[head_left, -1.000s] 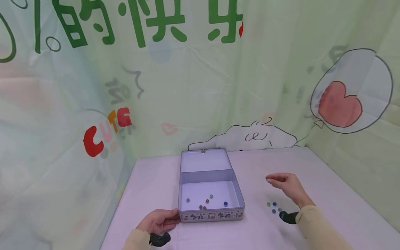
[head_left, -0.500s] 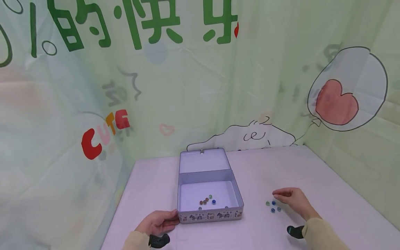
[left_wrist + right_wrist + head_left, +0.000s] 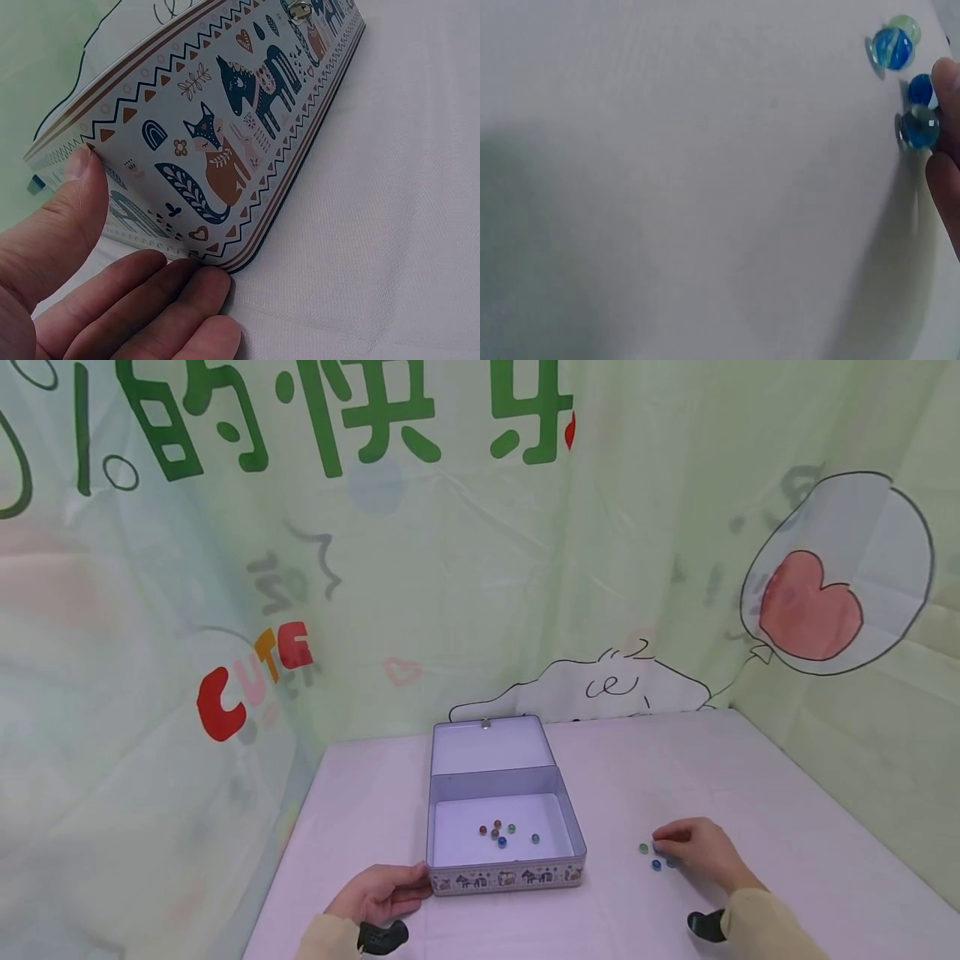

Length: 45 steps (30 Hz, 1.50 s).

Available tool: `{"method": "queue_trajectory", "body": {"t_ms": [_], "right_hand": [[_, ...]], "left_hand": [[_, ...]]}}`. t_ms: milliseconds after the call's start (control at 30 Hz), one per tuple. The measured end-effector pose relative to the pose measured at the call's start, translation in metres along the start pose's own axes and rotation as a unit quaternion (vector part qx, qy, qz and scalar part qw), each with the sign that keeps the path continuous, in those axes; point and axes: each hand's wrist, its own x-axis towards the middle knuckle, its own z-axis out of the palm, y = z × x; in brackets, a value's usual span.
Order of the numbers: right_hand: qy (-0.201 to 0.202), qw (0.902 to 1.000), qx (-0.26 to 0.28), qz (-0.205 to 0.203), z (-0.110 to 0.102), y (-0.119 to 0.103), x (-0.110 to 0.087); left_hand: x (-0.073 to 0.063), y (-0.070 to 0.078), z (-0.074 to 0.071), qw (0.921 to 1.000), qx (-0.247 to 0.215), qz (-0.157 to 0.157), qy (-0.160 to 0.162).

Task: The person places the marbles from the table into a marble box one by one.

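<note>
An opened metal tin [image 3: 506, 877] printed with animals stands mid-table, its hinged lid [image 3: 492, 747] folded back. Several glass marbles lie inside it, among them a blue one [image 3: 502, 842] and a green one [image 3: 512, 828]. My left hand [image 3: 381, 892] rests at the tin's front left corner; in the left wrist view the thumb [image 3: 75, 187] touches the wall and the fingers lie by the bottom edge. To the right, my right hand [image 3: 702, 852] pinches at a blue marble [image 3: 920, 88] on the table, partly hidden by the fingertips. A greyish marble [image 3: 920, 127] sits beside it.
Near the right hand lie a pale green marble [image 3: 643, 848] and another blue marble [image 3: 656, 865]. A pale cloth covers the table [image 3: 600, 918]. Printed curtains [image 3: 487, 568] hang behind and at both sides.
My right hand has come down and nearer onto the loose marbles, its fingertips now at a blue one. Marbles inside the tin have rolled to new spots. The left hand stays at the corner.
</note>
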Motion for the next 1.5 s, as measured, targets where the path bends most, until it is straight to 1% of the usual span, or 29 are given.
{"method": "queue_trajectory", "body": {"t_ms": [67,167,333,433,467,533,633,667,700,800,867,967,1100,1200,1267,1367,1500], "right_hand": [[-0.002,0.9999,-0.014,-0.003,0.001,-0.003,0.001],[-0.007,0.9998,-0.019,-0.001,0.002,-0.007,0.002],[-0.006,0.9999,-0.008,0.010,0.002,-0.008,-0.001],[0.002,0.9997,0.022,0.009,-0.002,-0.011,-0.004],[0.006,0.9993,0.036,0.005,-0.004,-0.012,-0.005],[0.014,0.9978,0.065,-0.004,-0.010,-0.016,-0.007],[0.021,0.9946,0.101,-0.014,-0.019,-0.022,-0.010],[0.022,0.9940,0.106,-0.018,-0.021,-0.024,-0.011],[0.022,0.9935,0.110,-0.021,-0.023,-0.027,-0.011],[0.021,0.9931,0.111,-0.031,-0.025,-0.036,-0.010],[0.019,0.9925,0.113,-0.043,-0.023,-0.046,-0.007],[0.015,0.9907,0.121,-0.061,-0.014,-0.068,0.000],[0.000,0.9860,0.146,-0.081,0.006,-0.107,0.012],[-0.015,0.9819,0.167,-0.089,0.023,-0.135,0.018],[-0.022,0.9800,0.173,-0.096,0.033,-0.150,0.021],[-0.025,0.9786,0.176,-0.104,0.046,-0.167,0.024],[-0.023,0.9772,0.180,-0.110,0.054,-0.180,0.027]], "left_hand": [[0.001,-0.001,-0.001,1.0000,0.000,0.002,-0.001],[0.000,-0.002,-0.002,1.0000,0.000,0.004,-0.006],[-0.003,-0.003,-0.001,0.9999,0.004,0.005,-0.011],[-0.002,-0.004,-0.003,0.9998,0.006,0.006,-0.017],[-0.001,-0.005,-0.005,0.9997,0.001,0.004,-0.025],[0.000,-0.005,-0.006,0.9997,0.000,0.004,-0.026],[-0.001,-0.003,-0.006,0.9998,-0.005,0.000,-0.017],[-0.001,-0.003,-0.006,0.9999,-0.006,0.000,-0.014],[-0.002,-0.002,-0.005,1.0000,-0.002,0.003,-0.004],[-0.003,-0.002,-0.005,1.0000,-0.003,0.005,0.001],[-0.002,-0.002,-0.006,1.0000,-0.004,0.004,0.004],[-0.001,-0.002,-0.007,0.9999,-0.006,-0.002,0.014],[-0.001,-0.001,-0.006,0.9997,-0.005,-0.004,0.023],[-0.002,0.000,-0.004,0.9998,-0.001,-0.001,0.021],[-0.002,0.000,-0.003,0.9998,0.000,0.000,0.018],[0.000,-0.001,-0.002,0.9999,0.002,0.001,0.014],[0.002,-0.001,-0.002,0.9998,0.002,0.004,0.017]]}}
